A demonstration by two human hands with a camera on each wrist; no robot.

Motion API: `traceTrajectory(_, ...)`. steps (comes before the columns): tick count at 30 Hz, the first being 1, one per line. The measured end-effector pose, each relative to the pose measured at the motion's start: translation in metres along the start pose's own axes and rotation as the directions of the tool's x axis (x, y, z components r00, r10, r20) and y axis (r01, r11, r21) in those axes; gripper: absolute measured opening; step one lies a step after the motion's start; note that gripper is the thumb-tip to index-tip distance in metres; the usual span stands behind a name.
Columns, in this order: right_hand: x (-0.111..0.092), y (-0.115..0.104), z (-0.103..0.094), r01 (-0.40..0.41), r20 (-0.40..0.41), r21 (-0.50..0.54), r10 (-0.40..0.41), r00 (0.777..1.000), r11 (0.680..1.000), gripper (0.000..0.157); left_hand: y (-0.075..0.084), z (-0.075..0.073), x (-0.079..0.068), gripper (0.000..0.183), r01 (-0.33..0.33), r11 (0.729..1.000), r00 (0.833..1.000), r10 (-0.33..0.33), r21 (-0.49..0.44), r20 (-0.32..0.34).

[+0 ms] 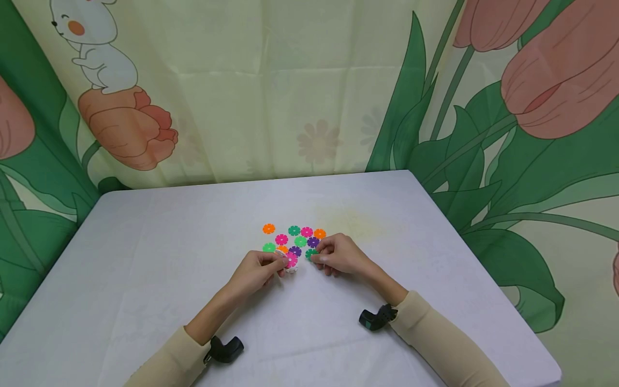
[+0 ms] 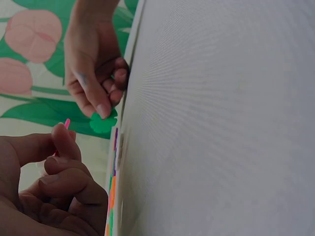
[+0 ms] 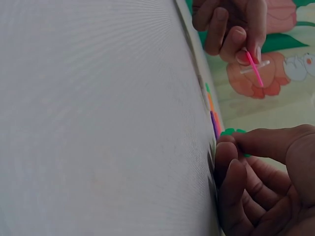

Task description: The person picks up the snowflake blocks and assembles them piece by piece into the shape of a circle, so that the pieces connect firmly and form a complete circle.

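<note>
In the head view my left hand (image 1: 258, 270) pinches a pink notched disc (image 1: 291, 260) between thumb and forefinger. A whitish piece (image 3: 261, 66) crosses that disc, seen edge-on in the right wrist view. Across from it, my right hand (image 1: 342, 254) holds a dark green disc (image 2: 102, 124) by its edge, low over the table; its thumb and fingertips cover part of it. Just beyond both hands lies a loose group of flat notched discs: a pink one (image 1: 281, 239), a light green one (image 1: 301, 241), a purple one (image 1: 313, 242) and several others.
The discs lie on a white-covered table (image 1: 184, 242). Its far edge meets a curtain (image 1: 300, 80) printed with tulips and a rabbit. An orange disc (image 1: 268, 229) sits at the group's far left, and a yellowish stain (image 1: 355, 223) marks the cloth to the right.
</note>
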State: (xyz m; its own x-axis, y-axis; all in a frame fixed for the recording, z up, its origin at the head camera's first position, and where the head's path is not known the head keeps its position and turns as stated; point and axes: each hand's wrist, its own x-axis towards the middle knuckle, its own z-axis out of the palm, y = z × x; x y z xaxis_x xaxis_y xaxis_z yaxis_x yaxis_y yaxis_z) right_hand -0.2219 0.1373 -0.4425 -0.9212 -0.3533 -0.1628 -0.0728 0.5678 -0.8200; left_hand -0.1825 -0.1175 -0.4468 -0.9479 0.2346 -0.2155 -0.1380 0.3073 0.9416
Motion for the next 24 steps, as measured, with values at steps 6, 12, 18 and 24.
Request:
traceTrajectory(6,-0.0013,-0.0036,0.0003,0.047,0.038,-0.011,-0.047,0.998,0.999,0.017,-0.0006,-0.0001,0.0006,0.024,0.008,1.000,1.000,-0.008,-0.006,-0.002)
traceTrajectory(12,-0.0025,-0.0061,0.0009,0.078,0.061,0.000,-0.077,0.995,0.997,0.017,-0.0010,0.0000,0.0015,0.025,0.019,1.000,1.000,-0.019,-0.004,0.003)
traceTrajectory(18,-0.0025,-0.0074,0.0014,0.115,0.070,0.001,-0.114,0.991,0.993,0.016,-0.0018,-0.0002,0.0018,0.024,0.011,1.000,1.000,-0.011,0.000,0.009)
traceTrajectory(24,-0.0014,-0.0072,0.0021,0.148,0.079,0.013,-0.149,0.986,0.989,0.018,-0.0004,-0.0004,0.0006,0.024,0.013,1.000,1.000,-0.013,0.002,0.003)
